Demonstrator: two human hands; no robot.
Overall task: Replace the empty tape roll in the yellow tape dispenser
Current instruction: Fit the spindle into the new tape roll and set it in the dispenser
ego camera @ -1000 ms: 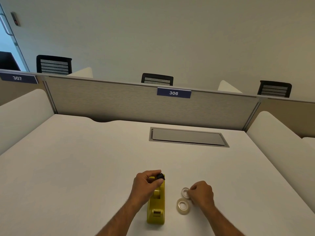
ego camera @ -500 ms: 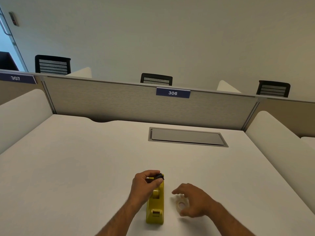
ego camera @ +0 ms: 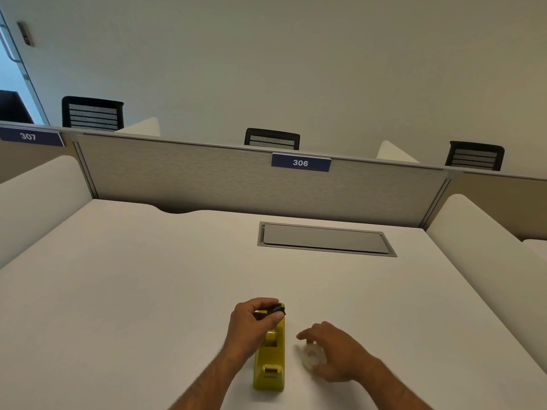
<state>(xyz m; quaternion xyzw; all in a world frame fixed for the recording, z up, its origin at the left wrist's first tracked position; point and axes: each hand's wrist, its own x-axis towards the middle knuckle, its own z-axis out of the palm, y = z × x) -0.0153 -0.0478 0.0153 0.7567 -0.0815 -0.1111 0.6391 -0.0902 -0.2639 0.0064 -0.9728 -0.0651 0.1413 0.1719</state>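
The yellow tape dispenser (ego camera: 268, 365) lies lengthwise on the white desk (ego camera: 148, 291), near its front edge. My left hand (ego camera: 250, 324) rests over the dispenser's far end, its fingertips pinched on a small black spool core (ego camera: 278, 308). A clear tape roll (ego camera: 310, 355) lies flat on the desk just right of the dispenser. My right hand (ego camera: 337, 353) curls over that roll with fingers spread, index finger beyond it and thumb on the near side. I cannot tell whether the fingers touch the roll. My right palm hides the desk beneath it.
A grey recessed cable hatch (ego camera: 325, 239) sits in the desk beyond the dispenser. A fabric partition (ego camera: 207, 179) with the label 306 (ego camera: 300, 163) closes off the far edge. White padded dividers (ego camera: 488, 247) flank both sides. Black chairs (ego camera: 271, 139) stand behind the partition.
My right hand moved from the farther roll toward me and spread its fingers around the nearer roll. The second roll is no longer visible. My left hand stayed on the black core.
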